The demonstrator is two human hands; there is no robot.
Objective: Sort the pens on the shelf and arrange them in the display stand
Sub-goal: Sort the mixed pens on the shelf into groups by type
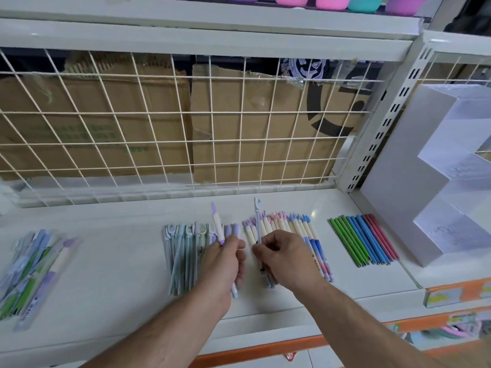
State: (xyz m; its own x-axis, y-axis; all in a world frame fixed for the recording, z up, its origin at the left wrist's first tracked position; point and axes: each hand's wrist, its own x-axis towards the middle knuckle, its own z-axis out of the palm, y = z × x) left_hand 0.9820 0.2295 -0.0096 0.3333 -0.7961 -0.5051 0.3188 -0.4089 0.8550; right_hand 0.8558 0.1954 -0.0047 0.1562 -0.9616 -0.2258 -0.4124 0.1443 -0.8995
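Smooth, faintly glossy white-painted metal forms the shelf (119, 261); coated metal wire, the grid (186, 112). The cardboard boxes (93, 107) behind are brown, matt and creased. The display stand (393, 181) has smooth, matt white sides. The pens (292, 227) have smooth plastic barrels; the slim pens (364, 240) look matt.

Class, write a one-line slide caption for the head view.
Left hand holds a purple-capped cream pen, right hand a pale-blue pen, above sorted pen rows on the white shelf.
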